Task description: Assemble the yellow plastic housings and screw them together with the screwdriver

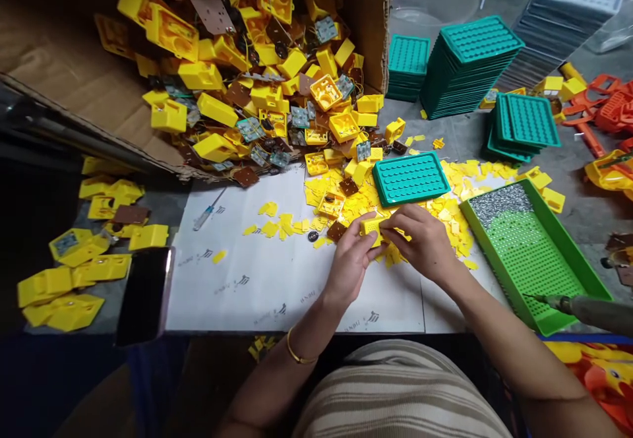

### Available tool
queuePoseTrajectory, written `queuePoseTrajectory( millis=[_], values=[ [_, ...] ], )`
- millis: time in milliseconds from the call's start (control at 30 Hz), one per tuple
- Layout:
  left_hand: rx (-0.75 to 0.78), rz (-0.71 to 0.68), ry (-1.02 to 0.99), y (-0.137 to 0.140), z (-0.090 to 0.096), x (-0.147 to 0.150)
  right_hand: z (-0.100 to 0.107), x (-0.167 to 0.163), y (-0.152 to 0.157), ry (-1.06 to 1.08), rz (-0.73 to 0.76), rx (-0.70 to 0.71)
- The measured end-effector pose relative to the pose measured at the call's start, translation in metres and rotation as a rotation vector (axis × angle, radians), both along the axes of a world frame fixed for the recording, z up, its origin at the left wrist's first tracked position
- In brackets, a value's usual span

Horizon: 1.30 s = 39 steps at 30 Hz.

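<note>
The small yellow housing [372, 227] sits between your two hands, just above the white paper sheet [257, 280] on the table [573, 207]. Your left hand [350, 261] is curled around its near end, and your right hand [424, 241] pinches its other end with fingers closed on it. Around your hands lies a scatter of flat yellow chips [457, 217], and a teal tray [409, 178] rests just beyond them. Judging by the heaped cardboard box [247, 75] of yellow parts and circuit boards, most of the pile remains unhandled. To your left a smaller group of yellow pieces [74, 280] lies beside a dark phone [144, 296]. The green tray [531, 253] at your right holds small screws in its far part.
</note>
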<state>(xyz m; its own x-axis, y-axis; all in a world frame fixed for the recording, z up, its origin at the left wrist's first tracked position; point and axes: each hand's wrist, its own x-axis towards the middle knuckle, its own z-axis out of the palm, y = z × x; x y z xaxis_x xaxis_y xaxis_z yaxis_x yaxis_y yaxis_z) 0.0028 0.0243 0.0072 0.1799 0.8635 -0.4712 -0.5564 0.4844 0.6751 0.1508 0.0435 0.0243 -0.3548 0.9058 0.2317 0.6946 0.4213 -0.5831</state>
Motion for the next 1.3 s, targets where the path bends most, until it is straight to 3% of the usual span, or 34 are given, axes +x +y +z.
queuePoseTrajectory(
  millis=[233,433,567,667,833,1100,1300],
  values=[
    [-0.032,-0.005,0.052,-0.006,-0.002,0.003,0.001,0.002,-0.006,-0.217,0.037,0.042],
    [0.052,-0.006,0.068,-0.006,-0.003,0.000,0.000,0.004,-0.008,0.030,0.015,-0.100],
    [0.041,0.010,0.042,-0.005,-0.004,-0.005,0.001,0.008,0.006,0.133,-0.108,-0.015],
    [0.025,0.008,0.040,-0.005,-0.007,-0.007,-0.005,0.006,0.028,-0.076,-0.266,0.065],
    [0.006,-0.003,0.036,-0.005,-0.012,-0.011,-0.011,-0.009,0.056,-0.408,-0.327,0.013],
    [-0.021,-0.005,0.056,-0.003,-0.013,-0.015,0.005,-0.024,0.069,-0.503,-0.362,-0.101],
    [-0.016,-0.019,0.044,-0.004,-0.011,-0.018,0.005,-0.030,0.075,-0.520,-0.401,-0.149]
  ],
)
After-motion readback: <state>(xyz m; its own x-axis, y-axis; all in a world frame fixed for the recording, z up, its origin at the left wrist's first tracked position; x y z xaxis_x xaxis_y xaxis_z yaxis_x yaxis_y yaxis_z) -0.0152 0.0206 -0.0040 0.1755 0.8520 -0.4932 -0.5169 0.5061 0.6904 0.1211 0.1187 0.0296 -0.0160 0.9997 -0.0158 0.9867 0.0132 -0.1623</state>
